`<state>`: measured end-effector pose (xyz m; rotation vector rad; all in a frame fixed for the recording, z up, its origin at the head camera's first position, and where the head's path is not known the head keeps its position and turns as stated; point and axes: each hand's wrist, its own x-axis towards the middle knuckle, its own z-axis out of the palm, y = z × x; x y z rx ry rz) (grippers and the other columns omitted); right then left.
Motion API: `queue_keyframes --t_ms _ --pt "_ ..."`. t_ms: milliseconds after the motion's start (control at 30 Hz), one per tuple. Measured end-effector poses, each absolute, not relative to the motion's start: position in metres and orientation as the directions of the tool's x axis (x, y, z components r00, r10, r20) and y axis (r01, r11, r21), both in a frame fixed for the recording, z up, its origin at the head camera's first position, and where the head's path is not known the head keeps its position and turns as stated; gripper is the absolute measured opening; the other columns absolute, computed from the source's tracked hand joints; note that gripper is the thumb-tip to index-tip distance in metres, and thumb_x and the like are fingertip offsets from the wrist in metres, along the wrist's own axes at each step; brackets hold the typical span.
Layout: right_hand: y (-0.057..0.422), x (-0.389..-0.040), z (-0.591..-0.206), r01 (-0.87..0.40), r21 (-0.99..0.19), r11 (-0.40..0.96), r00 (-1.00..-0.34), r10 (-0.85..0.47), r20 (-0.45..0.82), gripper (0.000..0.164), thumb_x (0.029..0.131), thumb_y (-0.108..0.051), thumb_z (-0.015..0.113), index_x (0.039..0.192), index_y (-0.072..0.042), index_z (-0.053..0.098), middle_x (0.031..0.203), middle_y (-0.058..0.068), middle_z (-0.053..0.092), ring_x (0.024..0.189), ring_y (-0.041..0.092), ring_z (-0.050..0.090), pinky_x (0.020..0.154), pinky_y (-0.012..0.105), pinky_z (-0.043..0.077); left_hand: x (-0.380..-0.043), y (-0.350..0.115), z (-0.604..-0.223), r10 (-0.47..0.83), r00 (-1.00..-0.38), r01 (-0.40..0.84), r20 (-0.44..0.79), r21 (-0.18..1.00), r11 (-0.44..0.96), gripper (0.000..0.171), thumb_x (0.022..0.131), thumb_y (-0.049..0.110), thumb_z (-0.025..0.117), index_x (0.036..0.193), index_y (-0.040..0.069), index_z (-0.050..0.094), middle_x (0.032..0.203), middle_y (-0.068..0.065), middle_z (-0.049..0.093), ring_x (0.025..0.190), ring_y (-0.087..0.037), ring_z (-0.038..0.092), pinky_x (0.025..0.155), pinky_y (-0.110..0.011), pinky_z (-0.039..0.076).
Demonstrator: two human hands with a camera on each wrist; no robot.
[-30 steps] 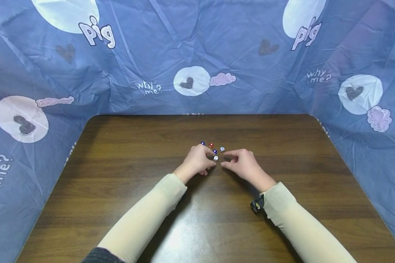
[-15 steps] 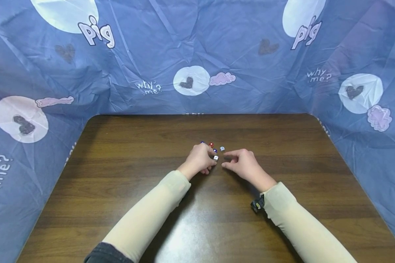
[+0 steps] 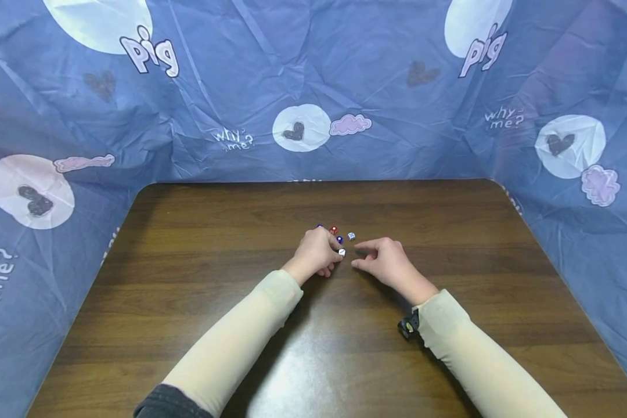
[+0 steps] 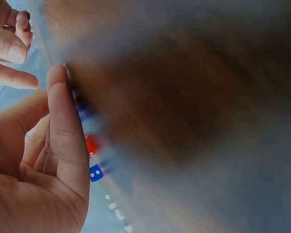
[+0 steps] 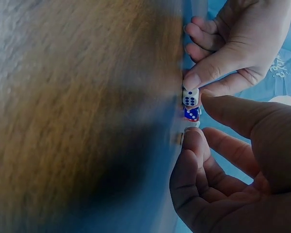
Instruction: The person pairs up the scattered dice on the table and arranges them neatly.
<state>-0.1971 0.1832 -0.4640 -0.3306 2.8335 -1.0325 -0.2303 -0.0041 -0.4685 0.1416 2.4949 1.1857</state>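
My left hand (image 3: 316, 251) pinches a small white die (image 3: 342, 252) between thumb and index fingertip, low over the wooden table. In the right wrist view the same white die (image 5: 190, 97) shows dark pips beside the left thumb. Just to its right, my right hand (image 3: 388, 262) has thumb and index finger apart, with nothing between them. Behind the held die lie a blue die (image 3: 339, 239), a red die (image 3: 334, 230) and another white die (image 3: 351, 236). A second blue die (image 3: 320, 226) is partly hidden behind the left hand.
The brown wooden table (image 3: 219, 220) reaches back to a blue printed cloth (image 3: 313, 69), which hangs around its far and side edges. A dark device (image 3: 409, 325) is strapped at the right wrist.
My left hand has shifted slightly forward and its thumb and index finger have drawn in on the white die. The right hand has stayed nearly still.
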Motion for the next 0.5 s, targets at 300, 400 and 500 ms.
queue_keyframes --t_ms 300,400,500 --pt "0.181 -0.195 -0.463 -0.173 -0.638 0.750 -0.968 -0.250 -0.032 0.039 0.086 -0.022 0.085 0.120 -0.004 0.075 0.068 -0.007 0.065 0.062 0.011 0.058 0.061 0.033 0.050 -0.225 -0.009 -0.467 0.246 -0.908 -0.133 -0.340 0.788 0.601 0.006 0.087 0.000 0.079 0.093 0.003 0.078 0.057 -0.014 0.066 0.046 -0.024 0.067 0.043 -0.036 0.059" --pt "0.179 -0.194 -0.463 -0.173 -0.640 0.749 -0.968 -0.251 -0.031 0.039 0.085 -0.021 0.085 0.119 -0.004 0.075 0.067 -0.007 0.064 0.061 0.011 0.058 0.061 0.032 0.050 -0.221 -0.011 -0.467 0.247 -0.907 -0.136 -0.342 0.791 0.597 0.007 0.087 -0.001 0.080 0.093 0.002 0.079 0.056 -0.014 0.066 0.045 -0.024 0.066 0.043 -0.035 0.059" --pt "0.177 -0.193 -0.464 -0.187 -0.641 0.744 -0.965 -0.262 -0.023 0.039 0.084 -0.020 0.086 0.118 -0.004 0.075 0.066 -0.007 0.064 0.060 0.010 0.058 0.060 0.031 0.050 -0.216 -0.014 -0.466 0.249 -0.909 -0.128 -0.335 0.792 0.597 0.007 0.086 -0.001 0.080 0.092 0.002 0.079 0.056 -0.013 0.066 0.044 -0.023 0.066 0.043 -0.035 0.059"
